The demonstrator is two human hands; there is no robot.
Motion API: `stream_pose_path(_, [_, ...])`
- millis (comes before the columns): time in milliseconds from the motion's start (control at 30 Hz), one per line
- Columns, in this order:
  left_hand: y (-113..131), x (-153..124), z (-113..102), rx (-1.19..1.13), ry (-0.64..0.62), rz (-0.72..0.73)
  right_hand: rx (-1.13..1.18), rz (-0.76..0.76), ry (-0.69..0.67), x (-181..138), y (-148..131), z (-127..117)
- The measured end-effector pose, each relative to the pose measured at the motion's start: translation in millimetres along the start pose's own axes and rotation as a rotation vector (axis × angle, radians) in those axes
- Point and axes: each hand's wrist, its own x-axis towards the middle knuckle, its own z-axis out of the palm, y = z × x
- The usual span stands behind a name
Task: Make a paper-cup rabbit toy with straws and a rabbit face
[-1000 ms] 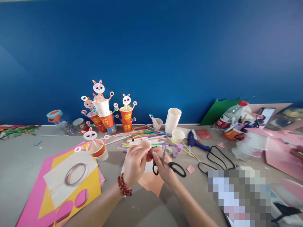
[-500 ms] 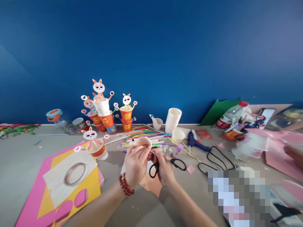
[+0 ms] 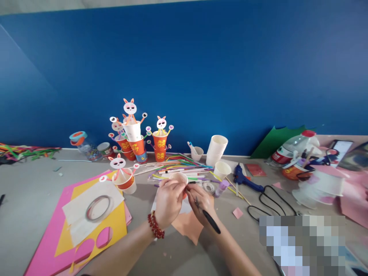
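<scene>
head view: the scissors point(image 3: 211, 222) have turned in the right hand point(image 3: 202, 206). half a second ago both black loops stuck out wide. now the handle shows as one dark bar that slants across the hand to the wrist. so i think the scissors are just kept out of the way, not cutting, while the fingertips do small work on the cup point(image 3: 182, 178). the left hand point(image 3: 169, 197) hides more of the cup's mouth now, too.

the cup is up between both hands, in front of the pile of straws and pens, over the orange paper point(image 3: 190, 227) on the table point(image 3: 230, 249). both arms reach in from the bottom and meet in the middle. the left fingers are bent around the cup's near side, with red beads point(image 3: 156, 227) on that wrist. the right fingers are curled in tight, with the scissors in them, and their tips are right by the cup. i can't tell if they pinch something small.
</scene>
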Motion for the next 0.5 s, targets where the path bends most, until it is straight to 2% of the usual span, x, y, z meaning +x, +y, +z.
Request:
stream_pose_path(67, [1.5, 0.5, -0.4, 0.015, 0.012, 0.022, 0.032, 0.039, 0.029, -0.1, -0.2, 1.8])
stream_pose_path(133, [3.0, 0.3, 0.1, 0.049, 0.041, 0.054, 0.16, 0.211, 0.122, -0.7, -2.4, 7.2])
stream_pose_path(267, [4.6, -0.6, 2.8, 0.141, 0.062, 0.122, 0.597, 0.629, 0.305, -3.4, -5.6, 22.1])
stream_pose_path(333, [4.6, -0.9, 4.0, 0.164, 0.058, 0.144, 0.708, 0.726, 0.358, -4.9, -4.4, 26.0])
stream_pose_path(400, [4.0, -1.0, 4.3, 0.152, 0.044, 0.132, 0.617, 0.661, 0.334, -5.6, -2.1, 25.0])
stream_pose_path(500, [1.8, -0.8, 3.6, 0.076, 0.01, 0.074, 0.279, 0.355, 0.216, -4.2, 0.0, 15.8])
